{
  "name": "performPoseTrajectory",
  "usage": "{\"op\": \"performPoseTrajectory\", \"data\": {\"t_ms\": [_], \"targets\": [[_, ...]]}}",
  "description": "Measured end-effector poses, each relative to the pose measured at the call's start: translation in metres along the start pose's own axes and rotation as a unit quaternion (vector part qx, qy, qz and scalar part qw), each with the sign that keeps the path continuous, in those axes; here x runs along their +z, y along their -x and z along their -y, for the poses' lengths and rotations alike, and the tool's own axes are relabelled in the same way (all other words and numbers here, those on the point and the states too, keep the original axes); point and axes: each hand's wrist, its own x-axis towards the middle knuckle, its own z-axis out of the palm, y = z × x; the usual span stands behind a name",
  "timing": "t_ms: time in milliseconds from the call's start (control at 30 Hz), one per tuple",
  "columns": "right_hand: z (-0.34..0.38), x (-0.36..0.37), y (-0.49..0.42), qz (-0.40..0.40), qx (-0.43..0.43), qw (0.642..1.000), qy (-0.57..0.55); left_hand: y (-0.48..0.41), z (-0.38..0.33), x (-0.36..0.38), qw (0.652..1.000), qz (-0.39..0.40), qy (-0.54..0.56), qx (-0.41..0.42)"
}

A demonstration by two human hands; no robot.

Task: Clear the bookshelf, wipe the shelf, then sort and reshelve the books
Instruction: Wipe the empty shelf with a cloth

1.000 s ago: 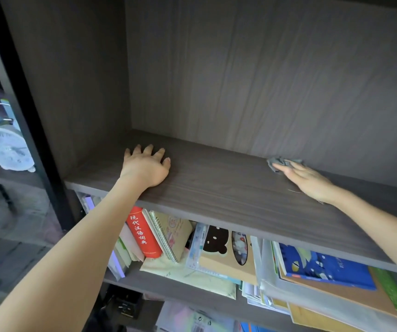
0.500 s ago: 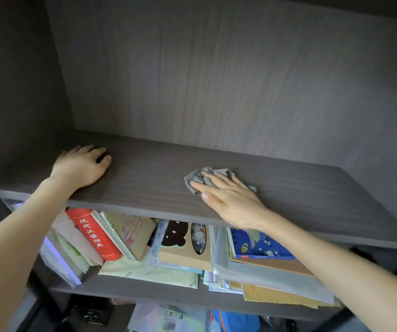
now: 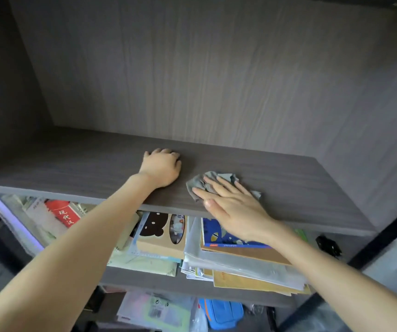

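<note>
The upper shelf board [image 3: 72, 164] of the dark wood bookshelf holds no books. My right hand [image 3: 236, 207] lies flat with straight fingers on a crumpled grey cloth [image 3: 207, 182], pressing it onto the board near the front edge. My left hand [image 3: 161, 168] rests palm down on the board just left of the cloth, fingers bent at the tips, holding nothing. On the shelf below lie flat piles of books: a red dictionary [image 3: 64, 215], a tan book with a black bear [image 3: 161, 233] and a blue book [image 3: 219, 238] on a stack of papers.
The side wall [image 3: 13, 80] closes the compartment on the left, the back panel [image 3: 192, 80] stands behind, and another side wall [image 3: 384, 140] closes it on the right. A blue pouch [image 3: 224, 312] and plastic-wrapped items lie on the lowest shelf. A black frame bar [image 3: 384, 243] runs at the right.
My right hand has swept the cloth leftward along the board from the right rear toward the front middle. The view has shifted right, so my left hand now appears near the centre.
</note>
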Motion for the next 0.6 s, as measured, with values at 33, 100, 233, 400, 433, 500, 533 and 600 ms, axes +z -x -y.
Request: {"op": "performPoseTrajectory", "data": {"t_ms": [33, 100, 233, 400, 433, 500, 533, 600], "targets": [[-0.019, -0.004, 0.005, 0.007, 0.007, 1.000, -0.007, -0.004, -0.005, 0.002, 1.000, -0.011, 0.003, 0.006], [-0.069, -0.009, 0.010, 0.008, 0.091, 0.996, 0.002, -0.008, -0.007, 0.004, 0.999, -0.038, 0.011, 0.005], [-0.124, -0.011, -0.020, -0.002, 0.285, 0.958, 0.016, -0.009, -0.010, 0.010, 0.996, -0.087, 0.017, 0.002], [-0.058, -0.003, -0.125, -0.013, 0.149, 0.989, 0.004, -0.013, -0.016, 0.012, 0.988, -0.150, 0.012, -0.021], [-0.045, -0.002, -0.138, -0.012, 0.113, 0.994, -0.006, -0.013, -0.016, 0.012, 0.987, -0.160, 0.013, -0.018], [-0.036, -0.003, -0.149, -0.003, 0.069, 0.997, -0.020, -0.014, -0.013, 0.015, 0.984, -0.175, 0.016, -0.004], [-0.041, -0.005, -0.146, 0.001, 0.055, 0.998, -0.025, -0.013, -0.011, 0.017, 0.983, -0.183, 0.022, 0.005], [-0.064, -0.012, -0.129, -0.004, 0.049, 0.998, -0.037, -0.013, -0.006, 0.022, 0.979, -0.197, 0.039, 0.020]]}}
